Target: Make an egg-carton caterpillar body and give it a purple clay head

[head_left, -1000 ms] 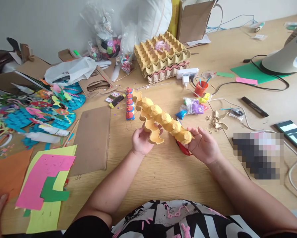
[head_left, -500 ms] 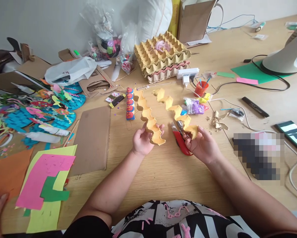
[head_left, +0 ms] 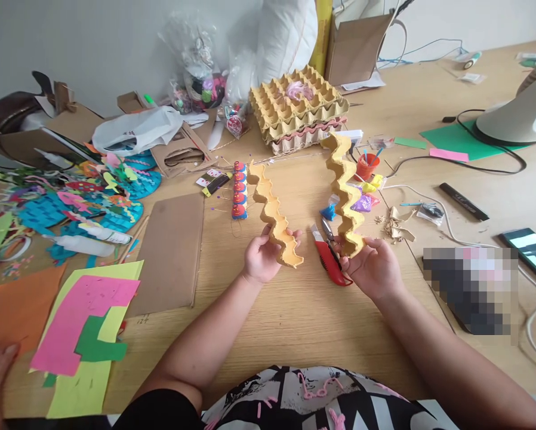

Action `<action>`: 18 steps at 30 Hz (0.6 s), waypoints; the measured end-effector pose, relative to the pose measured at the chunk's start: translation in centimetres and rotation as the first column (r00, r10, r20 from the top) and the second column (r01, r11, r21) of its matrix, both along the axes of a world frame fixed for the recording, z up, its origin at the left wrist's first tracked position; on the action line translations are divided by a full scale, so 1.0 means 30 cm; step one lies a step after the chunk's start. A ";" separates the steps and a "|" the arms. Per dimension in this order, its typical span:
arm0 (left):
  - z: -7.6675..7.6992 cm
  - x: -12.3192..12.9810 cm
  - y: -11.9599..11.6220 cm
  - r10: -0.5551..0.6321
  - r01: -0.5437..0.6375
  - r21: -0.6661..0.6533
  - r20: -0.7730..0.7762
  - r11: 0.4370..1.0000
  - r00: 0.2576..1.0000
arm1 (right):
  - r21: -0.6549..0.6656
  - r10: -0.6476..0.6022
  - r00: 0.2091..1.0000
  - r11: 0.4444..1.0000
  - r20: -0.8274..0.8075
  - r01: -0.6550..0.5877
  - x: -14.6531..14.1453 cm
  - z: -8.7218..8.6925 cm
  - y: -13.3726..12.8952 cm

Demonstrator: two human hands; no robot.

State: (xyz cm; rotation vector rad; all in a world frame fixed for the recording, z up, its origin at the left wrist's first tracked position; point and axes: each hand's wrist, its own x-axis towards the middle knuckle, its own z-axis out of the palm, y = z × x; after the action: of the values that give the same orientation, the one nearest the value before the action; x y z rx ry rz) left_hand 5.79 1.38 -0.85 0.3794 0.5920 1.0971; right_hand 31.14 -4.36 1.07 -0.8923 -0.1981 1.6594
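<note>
Gripping a wavy yellow cardboard strip [head_left: 272,210] in left hand [head_left: 262,260], matching yellow strip [head_left: 342,174] in right hand [head_left: 378,267], above desk [head_left: 259,328]! Beyond, blue sticks [head_left: 376,156] in red plastic cup [head_left: 365,170]; between hands, red-handled metal tool [head_left: 335,273].

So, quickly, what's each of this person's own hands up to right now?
Left hand: holding a yellow egg-carton strip near its lower end.
Right hand: holding a second yellow strip, also near its lower end.

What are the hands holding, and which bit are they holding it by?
Each holds a yellow egg-carton strip near the end closest to the person: left hand, left strip; right hand, right strip.
</note>
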 end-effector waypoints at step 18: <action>0.001 0.010 -0.004 -0.042 0.044 0.051 -0.043 0.998 0.998 | 0.301 -0.181 0.841 0.953 0.511 0.022 -0.028 -0.039 -0.009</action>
State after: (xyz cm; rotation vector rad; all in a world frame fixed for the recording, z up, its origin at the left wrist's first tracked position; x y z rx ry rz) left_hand 6.08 1.26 -0.82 0.4594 0.5904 1.0667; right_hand 30.31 -4.62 -0.11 -1.1041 -0.7432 1.2059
